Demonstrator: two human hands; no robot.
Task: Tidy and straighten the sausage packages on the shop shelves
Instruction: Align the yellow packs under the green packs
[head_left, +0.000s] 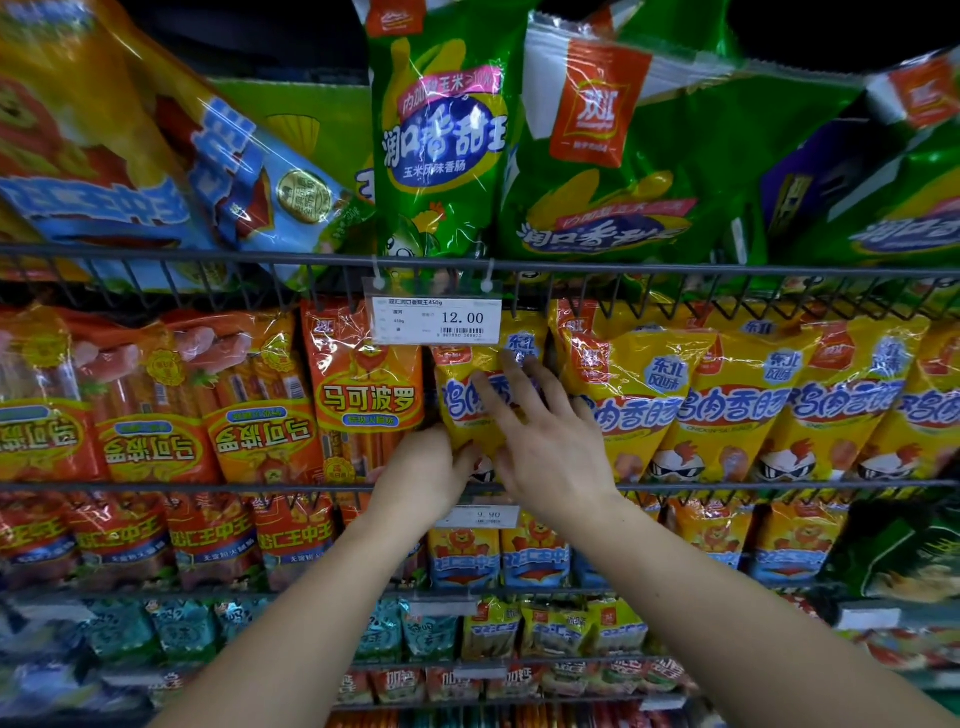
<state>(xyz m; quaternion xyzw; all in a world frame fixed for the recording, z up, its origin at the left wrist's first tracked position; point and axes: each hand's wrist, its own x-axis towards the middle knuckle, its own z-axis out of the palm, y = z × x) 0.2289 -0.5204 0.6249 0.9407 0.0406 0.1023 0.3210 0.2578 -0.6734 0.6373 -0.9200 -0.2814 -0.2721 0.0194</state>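
Observation:
A yellow sausage package (460, 395) stands upright at the left end of a row of matching yellow packages (727, 405) on the middle wire shelf. My left hand (423, 475) grips its lower left corner. My right hand (545, 436) lies flat on its front with the fingers spread. To its left stands an upright orange sausage package (363, 395), then more orange packages (156, 415), several of them upside down.
Green packages (441, 135) lean on the top shelf behind a wire rail (727, 270), where a price tag (436, 319) hangs. Blue and orange bags (156, 171) lie tilted at the top left. Lower shelves (311, 592) hold rows of smaller packets.

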